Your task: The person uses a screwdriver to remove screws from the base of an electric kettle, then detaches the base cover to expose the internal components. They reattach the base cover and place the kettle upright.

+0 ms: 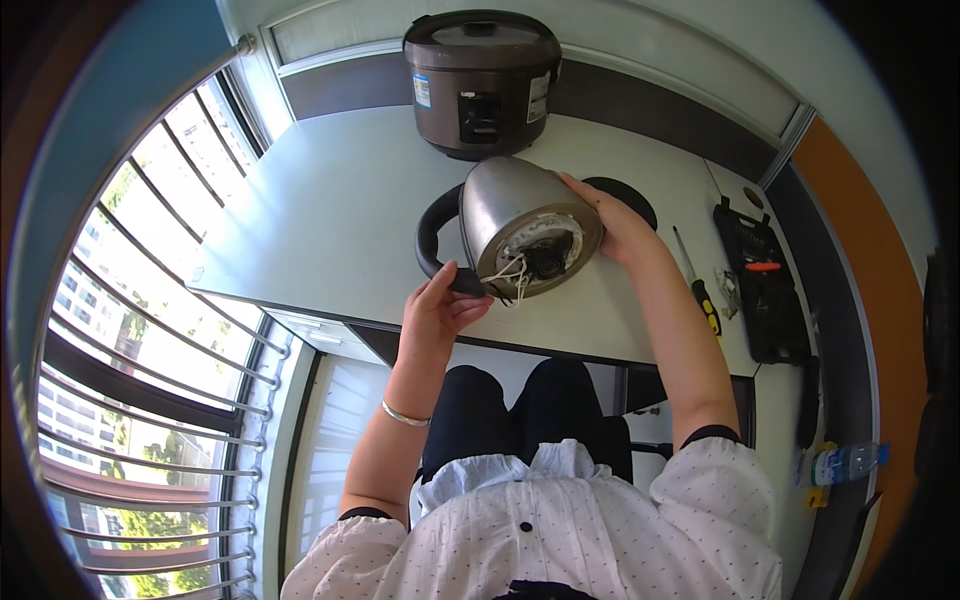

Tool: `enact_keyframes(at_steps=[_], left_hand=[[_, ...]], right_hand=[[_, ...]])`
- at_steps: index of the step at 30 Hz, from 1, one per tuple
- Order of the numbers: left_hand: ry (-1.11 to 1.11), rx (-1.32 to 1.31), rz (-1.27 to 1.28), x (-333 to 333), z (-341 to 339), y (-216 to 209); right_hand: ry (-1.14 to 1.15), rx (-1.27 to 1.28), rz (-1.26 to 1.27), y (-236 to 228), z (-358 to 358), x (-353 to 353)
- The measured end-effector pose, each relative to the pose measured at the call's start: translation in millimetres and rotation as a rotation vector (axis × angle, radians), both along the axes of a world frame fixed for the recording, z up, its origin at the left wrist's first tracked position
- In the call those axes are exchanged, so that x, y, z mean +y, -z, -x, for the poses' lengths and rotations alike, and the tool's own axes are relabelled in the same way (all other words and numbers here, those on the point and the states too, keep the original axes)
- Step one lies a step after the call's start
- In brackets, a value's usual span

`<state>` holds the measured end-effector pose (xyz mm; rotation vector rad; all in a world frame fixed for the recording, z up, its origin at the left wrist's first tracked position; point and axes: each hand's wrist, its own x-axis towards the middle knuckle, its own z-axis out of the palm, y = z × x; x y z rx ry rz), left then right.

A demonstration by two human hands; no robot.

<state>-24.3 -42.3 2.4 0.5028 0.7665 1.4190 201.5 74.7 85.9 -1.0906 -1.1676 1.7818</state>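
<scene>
A steel electric kettle (510, 195) is tipped on its side over the table, its opened underside facing me. White wires (516, 280) hang out of that base, beside a dark round fitting (550, 260) at its centre. My left hand (440, 305) grips the lower end of the black handle (430, 230), thumb on top and fingers beneath. Against the far right side of the kettle's body lies my right hand (612, 215), curled round it, its fingertips partly hidden behind the metal. A black round disc (625, 198) lies on the table just behind my right hand.
A brown rice cooker (480, 85) stands at the back. To the right are a yellow-and-black screwdriver (698, 285), small metal parts (728, 292) and an open black tool case (762, 285) with a red-orange item inside. A plastic bottle (845, 464) is farther right; a barred window is at left.
</scene>
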Motion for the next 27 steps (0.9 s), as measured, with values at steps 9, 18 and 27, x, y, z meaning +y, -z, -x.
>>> enact_keyframes(at_steps=[9,18,27], left_hand=[[0.032,0.153,0.056,0,8,-5],[-0.248,0.891,0.064,-21,12,-10],[-0.528,1.684,-0.497,-10,-9,2]], right_hand=[[0.081,-0.152,-0.526,31,-5,-8],[0.085,-0.146,-0.765,54,0,-20],[0.167,-0.139,-0.771,52,4,-23]])
